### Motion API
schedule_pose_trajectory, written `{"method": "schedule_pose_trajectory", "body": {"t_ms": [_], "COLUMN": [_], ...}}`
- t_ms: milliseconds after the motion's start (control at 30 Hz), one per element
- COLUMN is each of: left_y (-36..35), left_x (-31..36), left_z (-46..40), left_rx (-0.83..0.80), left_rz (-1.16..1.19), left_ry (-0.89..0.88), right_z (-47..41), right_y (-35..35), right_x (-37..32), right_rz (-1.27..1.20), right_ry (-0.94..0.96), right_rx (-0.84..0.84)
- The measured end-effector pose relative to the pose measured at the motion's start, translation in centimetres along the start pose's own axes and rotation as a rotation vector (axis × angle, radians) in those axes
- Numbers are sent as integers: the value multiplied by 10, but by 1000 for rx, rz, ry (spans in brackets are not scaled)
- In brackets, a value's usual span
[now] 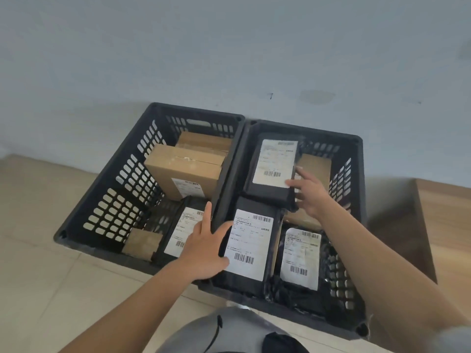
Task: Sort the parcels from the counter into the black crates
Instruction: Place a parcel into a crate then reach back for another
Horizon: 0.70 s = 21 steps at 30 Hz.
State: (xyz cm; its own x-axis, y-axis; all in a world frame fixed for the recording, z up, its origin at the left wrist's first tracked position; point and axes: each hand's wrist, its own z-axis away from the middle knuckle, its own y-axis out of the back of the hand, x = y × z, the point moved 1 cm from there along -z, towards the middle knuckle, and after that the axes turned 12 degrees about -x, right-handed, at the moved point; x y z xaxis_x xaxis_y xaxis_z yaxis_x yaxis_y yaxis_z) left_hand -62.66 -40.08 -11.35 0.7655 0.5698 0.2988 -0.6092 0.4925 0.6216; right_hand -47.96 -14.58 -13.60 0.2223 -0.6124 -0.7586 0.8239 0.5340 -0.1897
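Observation:
Two black crates stand side by side on the floor. The left crate (104, 171) holds two cardboard boxes (183, 166), a black labelled parcel (182, 231) and a small brown box (142, 242). The right crate (305, 129) holds three black parcels with white labels: a far one (276, 159), a near-left one (251, 245) and a near-right one (300, 256). They lie over brown boxes (314, 164). My left hand (204, 248) rests flat on the rim between the crates, thumb on the near-left parcel. My right hand (308, 197) has spread fingers touching the far parcel's right edge.
The crates sit against a pale wall on beige floor tiles (38, 250). A wooden piece of furniture (433, 225) stands close to the right crate. My grey-clad knee (229, 332) is at the bottom, just in front of the crates.

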Motion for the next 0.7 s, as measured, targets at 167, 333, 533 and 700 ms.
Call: {"method": "schedule_pose_trajectory", "body": {"t_ms": [167,333,533,700], "left_y": [0,0,0,1], "left_x": [2,1,1,-2], "left_z": [-4,-7,-7,-7], "left_rx": [-37,-55,-75,-88], "left_rz": [-72,-127,-167,-142], "left_ry": [34,51,43,16], "right_z": [-21,-33,-27,-13], "right_y": [-9,-21,-31,-47], "right_x": [9,6,12,15], "right_rz": [2,37,304,940], "right_ry": [-22,-39,3,235], "right_rx": [-10,-25,88,210]}}
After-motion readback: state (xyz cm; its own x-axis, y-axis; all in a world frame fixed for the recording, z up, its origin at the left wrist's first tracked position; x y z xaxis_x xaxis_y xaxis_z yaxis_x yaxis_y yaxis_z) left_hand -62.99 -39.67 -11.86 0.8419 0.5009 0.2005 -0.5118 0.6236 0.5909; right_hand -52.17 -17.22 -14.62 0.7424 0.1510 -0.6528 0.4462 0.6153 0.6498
